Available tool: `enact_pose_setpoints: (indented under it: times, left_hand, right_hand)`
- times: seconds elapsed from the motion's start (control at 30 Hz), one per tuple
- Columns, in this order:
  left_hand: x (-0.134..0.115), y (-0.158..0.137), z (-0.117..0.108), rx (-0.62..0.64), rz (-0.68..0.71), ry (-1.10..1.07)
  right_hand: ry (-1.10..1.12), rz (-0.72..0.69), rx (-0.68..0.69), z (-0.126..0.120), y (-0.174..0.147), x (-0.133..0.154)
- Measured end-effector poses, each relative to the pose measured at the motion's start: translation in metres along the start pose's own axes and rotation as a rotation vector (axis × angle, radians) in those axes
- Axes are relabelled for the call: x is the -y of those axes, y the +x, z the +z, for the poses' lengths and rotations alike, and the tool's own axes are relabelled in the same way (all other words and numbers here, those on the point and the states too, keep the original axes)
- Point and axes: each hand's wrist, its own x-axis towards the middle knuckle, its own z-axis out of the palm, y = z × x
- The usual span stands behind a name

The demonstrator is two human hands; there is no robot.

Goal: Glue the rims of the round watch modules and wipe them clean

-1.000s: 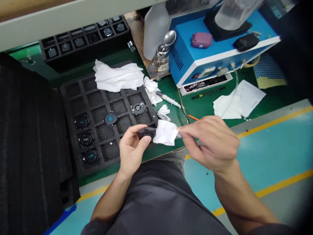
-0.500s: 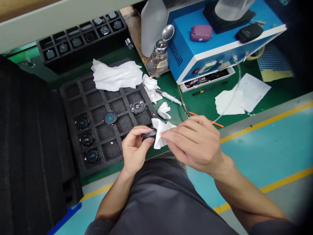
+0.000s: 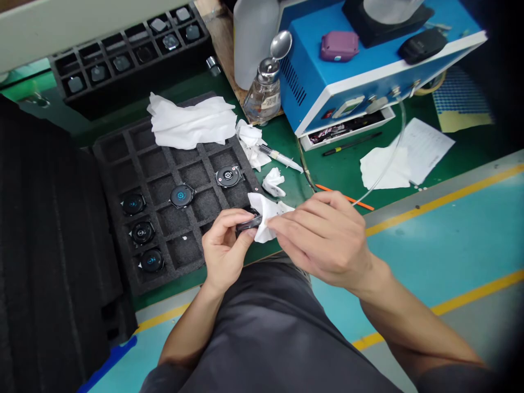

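Between the thumb and fingers of my left hand (image 3: 224, 245) is a black watch case (image 3: 249, 222), held on edge. My right hand (image 3: 327, 237) pinches a white wipe (image 3: 265, 215) that lies against the right end of the case and hides part of it. Whether the right fingers hold anything besides the wipe cannot be seen. Just left of my hands lies a black foam tray (image 3: 184, 268) with square compartments. Several round watch cases sit in it, among them one with a blue mark (image 3: 182, 195) and one showing its sensor side (image 3: 228, 176).
A large white wipe (image 3: 192, 123) covers the tray's far part. Crumpled wipes (image 3: 273, 182), a syringe (image 3: 282, 158) and an orange stick (image 3: 344, 197) lie beyond my hands. A glass dispenser bottle (image 3: 262, 98) stands beside a blue machine (image 3: 311, 87). Stacked black foam (image 3: 53, 245) rises at left.
The view has shifted slightly, so the tray and its contents appear a little further left. The wipe has shifted slightly over the watch case; both hands keep their grips.
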Motion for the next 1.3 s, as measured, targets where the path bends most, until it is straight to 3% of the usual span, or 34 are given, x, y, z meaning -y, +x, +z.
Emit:
enact_pose_setpoints:
  times: [1.3]
  left_hand:
    - [0.0005,-0.0010,0.0021,-0.028,0.021,0.090]
  right_hand:
    - [-0.023,-0.005,0.014,0.0017,0.0018,0.0004]
